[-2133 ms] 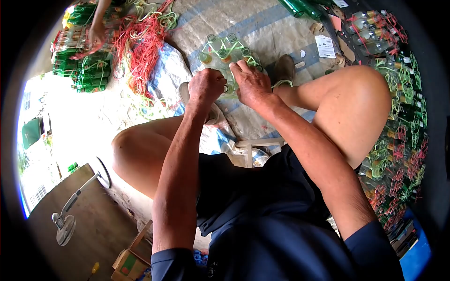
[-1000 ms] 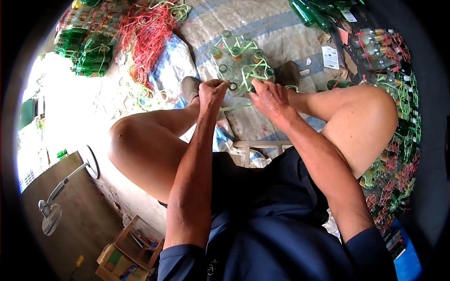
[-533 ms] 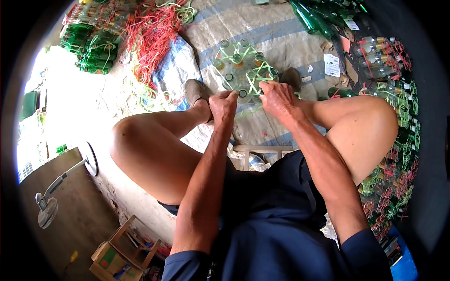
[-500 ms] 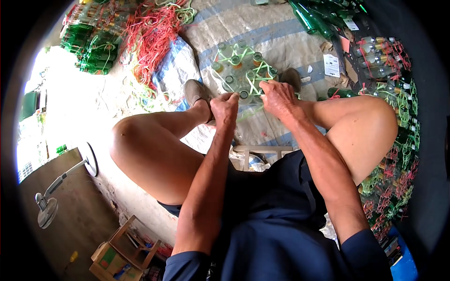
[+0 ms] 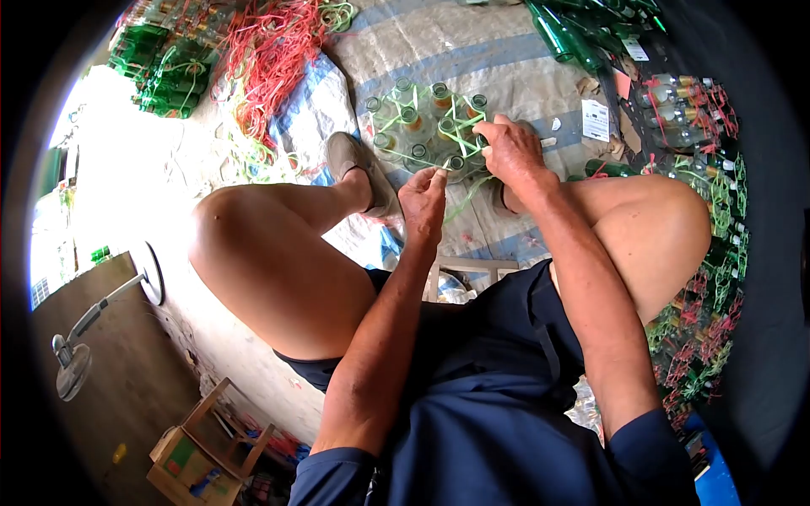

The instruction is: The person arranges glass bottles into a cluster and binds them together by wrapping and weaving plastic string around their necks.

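Several clear glass bottles (image 5: pixel 419 154) stand upright in a tight cluster on the sheet between my feet, with light green strap (image 5: pixel 460 125) laced around and between their necks. My left hand (image 5: pixel 424 192) is closed at the near edge of the cluster, its thumb and fingers pinching the green strap beside a bottle neck. My right hand (image 5: pixel 513 152) is at the right edge of the cluster, fingers curled at a bottle neck; what its fingertips grip is too small to make out. A loose strap end trails on the sheet below the bottles.
Red and green straps (image 5: pixel 268 63) lie heaped at upper left beside bundled green bottles (image 5: pixel 173 80). More green bottles (image 5: pixel 564 38) lie at the upper right, and tied bottle bundles (image 5: pixel 688 110) line the right side. A grey-striped sheet (image 5: pixel 396 46) covers the floor. A fan (image 5: pixel 74 371) is lower left.
The bottle cluster has turned and shifted slightly left. My right hand has moved up and right along its edge, while my left hand has shifted right along the near side.
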`<state>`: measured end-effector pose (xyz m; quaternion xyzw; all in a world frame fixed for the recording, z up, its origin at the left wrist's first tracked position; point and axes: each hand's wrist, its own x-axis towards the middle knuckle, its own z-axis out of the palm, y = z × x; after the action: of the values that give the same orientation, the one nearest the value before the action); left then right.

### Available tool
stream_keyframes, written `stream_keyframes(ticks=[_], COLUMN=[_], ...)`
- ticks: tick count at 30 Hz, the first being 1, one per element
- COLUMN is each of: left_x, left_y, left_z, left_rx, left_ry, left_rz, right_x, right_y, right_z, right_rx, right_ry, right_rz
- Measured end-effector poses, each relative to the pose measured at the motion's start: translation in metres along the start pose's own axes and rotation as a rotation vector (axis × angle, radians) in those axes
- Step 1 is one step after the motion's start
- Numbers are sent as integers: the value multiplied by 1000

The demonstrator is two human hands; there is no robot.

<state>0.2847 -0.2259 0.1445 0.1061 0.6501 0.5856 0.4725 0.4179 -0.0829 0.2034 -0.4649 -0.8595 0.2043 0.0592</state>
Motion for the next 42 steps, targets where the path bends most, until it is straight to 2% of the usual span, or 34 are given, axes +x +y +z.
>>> stream_keyframes(ticks=[4,8,11,16,26,38,42], left_x=[2,9,16,29,34,35,37], left_y=[4,0,-7,-15,-17,-5,-11], left_z=[-5,-6,-12,-20,-11,-5,-6], left_rx=[38,84,117,245,444,539,504], left_ry=[-26,-33,-34,20,150,220,215], left_rz=[12,50,65,113,132,69,118], right_x=[2,17,29,47,63,73,74], right_y=[-11,-29,-36,-29,-38,-48,-52], right_z=[-10,-17,-5,14,17,0,-3], right_rx=[-32,62,21,-52,-136,-275,-399], right_ry=[12,177,98,-47,-450,-653,-608], right_rz=[-13,-369,-527,-649,-566,-596,-691])
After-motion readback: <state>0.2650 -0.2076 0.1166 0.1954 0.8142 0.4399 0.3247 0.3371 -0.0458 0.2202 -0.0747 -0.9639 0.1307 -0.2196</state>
